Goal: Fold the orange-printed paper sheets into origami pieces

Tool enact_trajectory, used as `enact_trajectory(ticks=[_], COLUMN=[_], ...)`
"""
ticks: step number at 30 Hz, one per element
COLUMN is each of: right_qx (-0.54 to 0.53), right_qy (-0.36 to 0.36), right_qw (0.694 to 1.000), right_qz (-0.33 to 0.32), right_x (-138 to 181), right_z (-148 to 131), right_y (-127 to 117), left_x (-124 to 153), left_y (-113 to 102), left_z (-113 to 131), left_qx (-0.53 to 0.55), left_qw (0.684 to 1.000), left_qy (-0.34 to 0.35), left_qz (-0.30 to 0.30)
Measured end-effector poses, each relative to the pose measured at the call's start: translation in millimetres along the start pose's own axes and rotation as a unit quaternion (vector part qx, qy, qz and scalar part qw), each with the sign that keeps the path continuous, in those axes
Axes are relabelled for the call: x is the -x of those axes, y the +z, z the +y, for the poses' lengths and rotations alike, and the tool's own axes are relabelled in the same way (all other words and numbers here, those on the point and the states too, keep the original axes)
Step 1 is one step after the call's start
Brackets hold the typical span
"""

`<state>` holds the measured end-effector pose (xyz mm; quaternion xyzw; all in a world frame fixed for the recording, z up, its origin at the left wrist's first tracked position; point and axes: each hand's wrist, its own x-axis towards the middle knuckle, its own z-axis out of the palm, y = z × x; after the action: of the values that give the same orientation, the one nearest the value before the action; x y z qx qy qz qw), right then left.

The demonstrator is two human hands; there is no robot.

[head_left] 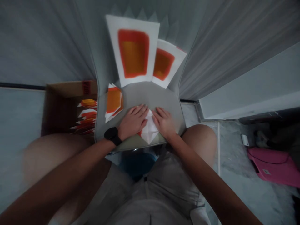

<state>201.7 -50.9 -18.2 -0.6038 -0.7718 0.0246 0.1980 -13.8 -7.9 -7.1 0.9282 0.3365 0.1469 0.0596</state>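
Grey pleated curtain (234, 56) hangs along both sides, speckled stone floor (241, 190) at right, pink bag (272, 165) lying on it near a small white tag-like item (245, 140). Person sits with knees apart, grey shorts (166, 190) visible, grey board (161, 97) resting across the lap area as work surface. Dark blue object (138, 164) shows below the board's near edge, too dim to identify.

White folded paper (150, 128) sits at the near middle of the board, between both hands, with a small red edge showing at its lower left. Left hand (133, 122) lies flat against the paper's left side, fingers together and extended, not pinching. Black smartwatch (112, 135) on left wrist. Right hand (163, 122) lies flat against the right side, fingers slightly spread, also no grip. Both press or rest on the fold; neither lifts it.

Small stack of folded orange-and-white papers (113, 101) sits at the board's left edge, just beyond left hand. Two large white sheets with red-bordered orange blocks (133, 47) and (163, 64) lie past the board's far edge, overlapping slightly. Open cardboard box (67, 106) at left holds more folded red-orange papers (87, 120), standing in a row against its inner side.
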Motion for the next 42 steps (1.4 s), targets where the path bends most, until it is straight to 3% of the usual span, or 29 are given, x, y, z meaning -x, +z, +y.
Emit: enact_trajectory(ticks=[7,14,21,32,42], right_qx=[-0.026,-0.024,-0.02,0.086,0.141], right_qy=[-0.069,-0.078,-0.058,-0.003,-0.009], right_qw=[0.997,0.995,0.996,0.991,0.983], right_qz=[-0.027,-0.052,-0.058,-0.1,-0.12], right_x=[-1,-1,1,20,31], right_z=[0,1,2,-6,-11], right_y=[-1,0,-2,-35,-41], left_x=[0,0,0,-1,0], left_y=[0,-1,-2,-2,1], left_z=[1,0,0,1,-2], left_qx=[-0.013,-0.017,-0.007,-0.005,0.029], left_qw=[1.0,1.0,1.0,1.0,1.0], left_qy=[0.001,0.008,0.003,-0.003,-0.005], left_qz=[-0.002,-0.005,-0.009,-0.009,0.005])
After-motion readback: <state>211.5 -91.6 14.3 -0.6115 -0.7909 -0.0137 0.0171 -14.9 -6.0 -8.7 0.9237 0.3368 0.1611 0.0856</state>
